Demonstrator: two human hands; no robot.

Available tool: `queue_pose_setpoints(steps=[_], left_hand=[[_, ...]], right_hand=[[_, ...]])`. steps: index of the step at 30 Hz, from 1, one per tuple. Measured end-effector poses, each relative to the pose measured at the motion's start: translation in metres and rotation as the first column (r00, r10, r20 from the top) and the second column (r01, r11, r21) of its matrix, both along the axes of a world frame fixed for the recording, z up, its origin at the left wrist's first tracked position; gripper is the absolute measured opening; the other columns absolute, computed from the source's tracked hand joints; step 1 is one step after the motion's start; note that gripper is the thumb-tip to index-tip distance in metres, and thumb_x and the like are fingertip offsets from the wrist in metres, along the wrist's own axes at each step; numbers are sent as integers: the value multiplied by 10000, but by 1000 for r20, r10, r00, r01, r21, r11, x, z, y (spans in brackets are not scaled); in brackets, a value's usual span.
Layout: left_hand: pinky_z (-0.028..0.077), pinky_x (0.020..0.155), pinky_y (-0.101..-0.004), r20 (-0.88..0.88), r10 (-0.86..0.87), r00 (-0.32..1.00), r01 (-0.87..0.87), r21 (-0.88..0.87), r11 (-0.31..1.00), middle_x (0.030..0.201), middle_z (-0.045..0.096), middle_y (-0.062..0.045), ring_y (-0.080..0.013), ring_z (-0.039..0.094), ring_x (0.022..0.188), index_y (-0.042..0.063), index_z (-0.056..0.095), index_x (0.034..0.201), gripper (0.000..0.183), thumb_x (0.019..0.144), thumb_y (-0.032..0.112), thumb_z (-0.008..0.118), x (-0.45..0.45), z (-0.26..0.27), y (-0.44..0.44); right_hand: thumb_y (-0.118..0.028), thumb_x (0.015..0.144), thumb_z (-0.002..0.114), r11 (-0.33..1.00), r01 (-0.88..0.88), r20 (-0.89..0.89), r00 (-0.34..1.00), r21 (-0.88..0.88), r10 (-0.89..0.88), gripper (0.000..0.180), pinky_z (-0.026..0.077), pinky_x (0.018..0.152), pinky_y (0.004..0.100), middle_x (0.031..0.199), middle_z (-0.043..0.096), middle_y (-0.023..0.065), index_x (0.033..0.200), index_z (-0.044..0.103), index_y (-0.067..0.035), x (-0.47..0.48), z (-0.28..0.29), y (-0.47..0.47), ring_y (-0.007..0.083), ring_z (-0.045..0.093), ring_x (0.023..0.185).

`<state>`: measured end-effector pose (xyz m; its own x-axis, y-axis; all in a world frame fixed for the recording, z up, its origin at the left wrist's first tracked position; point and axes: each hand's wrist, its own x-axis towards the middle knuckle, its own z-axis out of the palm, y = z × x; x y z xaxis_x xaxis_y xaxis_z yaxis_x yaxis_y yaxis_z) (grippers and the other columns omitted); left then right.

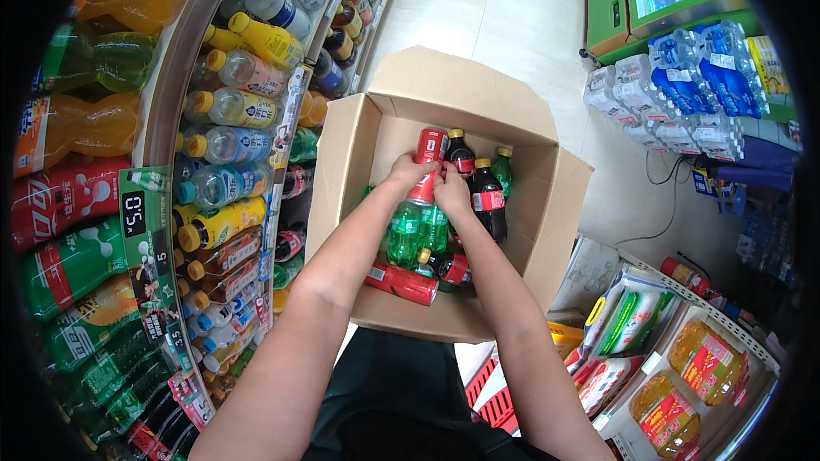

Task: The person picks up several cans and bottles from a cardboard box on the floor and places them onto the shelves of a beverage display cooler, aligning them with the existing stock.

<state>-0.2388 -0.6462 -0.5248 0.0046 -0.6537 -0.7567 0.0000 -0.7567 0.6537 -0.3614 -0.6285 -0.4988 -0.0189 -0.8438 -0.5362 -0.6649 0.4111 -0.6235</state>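
In front of me is an open cardboard box [548,230] holding drinks. My left hand [409,174] grips a red drink can [432,144] above the bottles, its thumb across the can's side. My right hand [452,192] is closed against the same can from the right, its fingertips partly hidden. Beneath the can lie green soda bottles [405,237]. Dark cola bottles with yellow caps [489,198] lie to the right, beside another green bottle [503,173]. A second red can [403,283] rests on its side near the box's close wall, by a dark bottle [451,267].
Shelves of bottled drinks [237,144] run close along the left. Shrink-wrapped water packs [679,77] stand at the right by a green cooler [605,6]. Oil jugs [666,416] and bagged goods [634,314] fill a lower-right shelf. A cable [666,224] lies on the floor.
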Motion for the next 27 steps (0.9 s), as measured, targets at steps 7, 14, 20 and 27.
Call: queue_pose_setpoints(steps=[7,14,20,27], left_hand=[[535,749,-346,-439,52,897,-11,97,995,948,653,-125,-196,646,820,5,568,1083,341,792,135,689,6,83,8],[490,836,-324,-411,154,899,-205,-84,975,1033,604,-115,-179,598,951,0,475,1153,499,723,55,721,15,222,69],[470,864,-318,-387,220,896,-353,-316,880,1062,569,-96,-161,576,963,2,390,1202,599,752,184,742,25,319,134],[455,898,-315,38,375,926,-255,-668,699,1118,575,-110,-169,572,999,2,422,1235,620,766,264,732,48,433,206]], right_hand=[[-173,867,495,984,173,309,939,-51,-149,436,463,864,383,1105,607,189,1269,423,-21,-8,38,27,322,610,986],[-99,794,638,994,46,587,809,-103,24,760,407,960,360,1311,423,219,1397,186,-3,-2,178,81,286,465,1196],[-158,762,690,940,-186,419,858,-285,296,812,419,938,366,1285,435,240,1387,203,17,13,308,112,316,485,1170],[-74,760,684,828,-353,577,597,-436,558,818,398,960,351,1293,422,219,1396,182,33,31,388,147,255,464,1179]])
